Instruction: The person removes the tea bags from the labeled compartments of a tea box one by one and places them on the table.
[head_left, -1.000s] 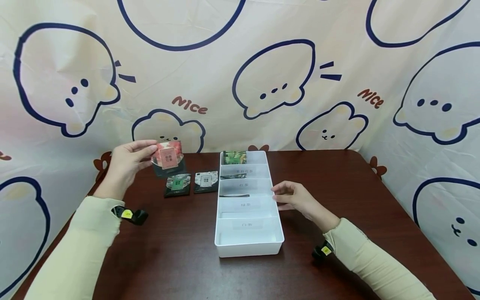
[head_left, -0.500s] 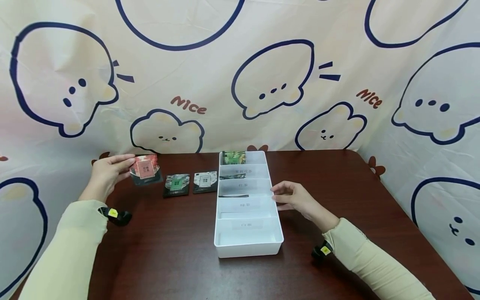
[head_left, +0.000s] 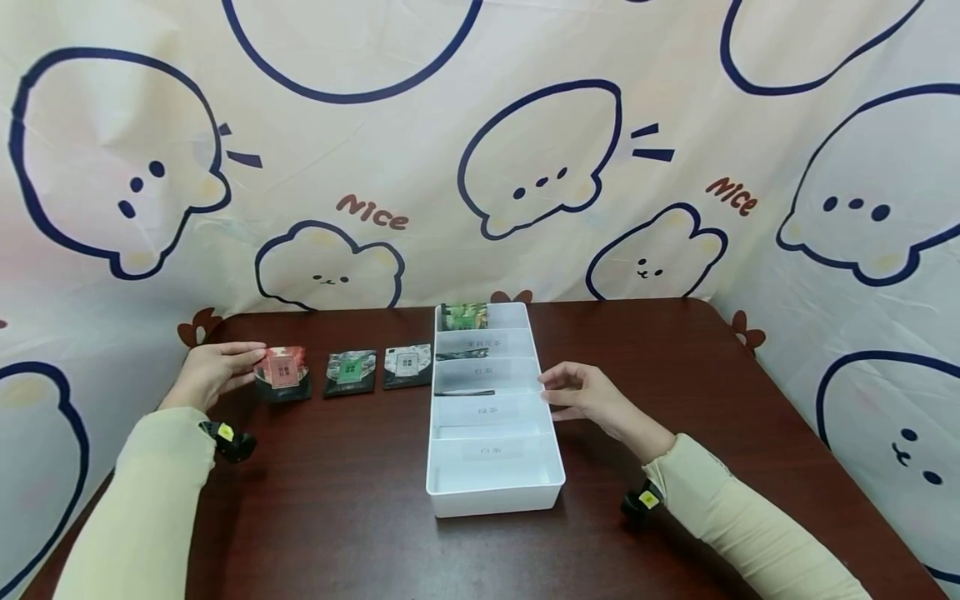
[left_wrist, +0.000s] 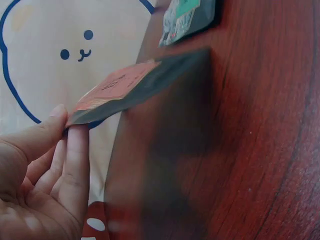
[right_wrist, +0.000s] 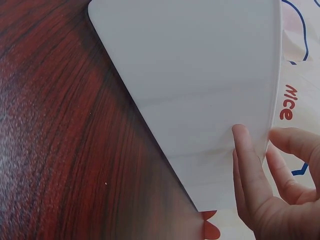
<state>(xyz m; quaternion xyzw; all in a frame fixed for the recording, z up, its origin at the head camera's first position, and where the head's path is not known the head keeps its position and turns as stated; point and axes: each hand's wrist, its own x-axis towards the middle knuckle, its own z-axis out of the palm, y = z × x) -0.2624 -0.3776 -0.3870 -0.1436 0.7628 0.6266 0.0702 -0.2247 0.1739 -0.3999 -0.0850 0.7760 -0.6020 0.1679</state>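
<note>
My left hand (head_left: 213,373) pinches a red and black tea packet (head_left: 282,372) by its left edge, close over the table at the far left. In the left wrist view the packet is tilted, thumb above and finger below. Right of it lie a green-labelled packet (head_left: 350,372) and a white-labelled packet (head_left: 407,367). A long white divided box (head_left: 495,503) stands at the middle. My right hand (head_left: 592,400) touches its right side, with fingertips at the rim and one digit along the outer wall (right_wrist: 200,100). The three rear compartments hold packets, the backmost one a green-yellow packet (head_left: 464,317).
The brown table (head_left: 360,517) reaches back to a cartoon-print cloth (head_left: 420,150), which also hangs at both sides. Paper labels with Chinese characters (head_left: 490,451) sit on the box's dividers. The two front compartments show bare white floors.
My left hand has carried the red packet leftward and down, from above the green-labelled packet to the left end of the row. The right hand has stayed at the box.
</note>
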